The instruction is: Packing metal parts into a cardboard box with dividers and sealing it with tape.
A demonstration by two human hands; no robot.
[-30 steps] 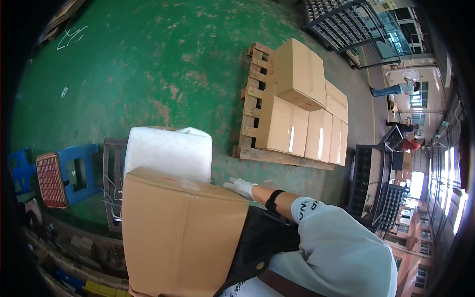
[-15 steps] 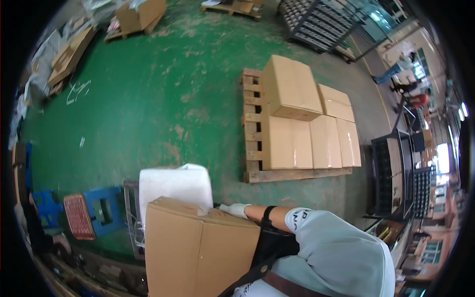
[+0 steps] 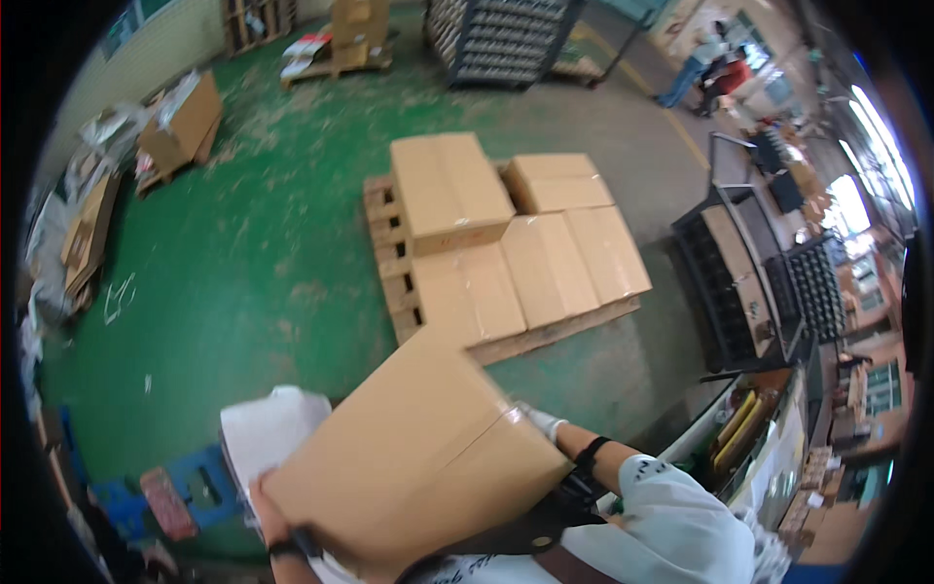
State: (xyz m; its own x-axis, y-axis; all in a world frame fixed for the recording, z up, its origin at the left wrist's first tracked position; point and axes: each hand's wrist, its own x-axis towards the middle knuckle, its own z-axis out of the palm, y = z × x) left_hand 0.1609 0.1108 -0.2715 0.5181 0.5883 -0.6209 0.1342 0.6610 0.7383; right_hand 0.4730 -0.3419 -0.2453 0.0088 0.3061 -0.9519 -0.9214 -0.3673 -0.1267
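Observation:
A large brown cardboard box (image 3: 418, 457) is held tilted in front of my body. My left hand (image 3: 266, 501) presses against its left side, with a dark band round the wrist. At the box's right edge, my right hand (image 3: 542, 420) in a white glove grips it, fingers partly hidden behind the cardboard. Just past the held box, several closed cardboard boxes (image 3: 555, 263) are stacked on a wooden pallet (image 3: 401, 292), one box (image 3: 452, 185) sitting on top at the left. The held box overlaps the pallet's near left corner in view.
A white foam-like block (image 3: 272, 423) and a blue stool (image 3: 199, 487) stand at left. A dark metal cart (image 3: 725, 282) is on the right, with a metal rack (image 3: 496, 44) at the far side. Two people (image 3: 705, 73) are at far right. Loaded pallets line the back.
The box has been lifted, tilted and swung right, away from the white block. My left hand has come into view on it. The view has turned, shifting the pallet stack leftward.

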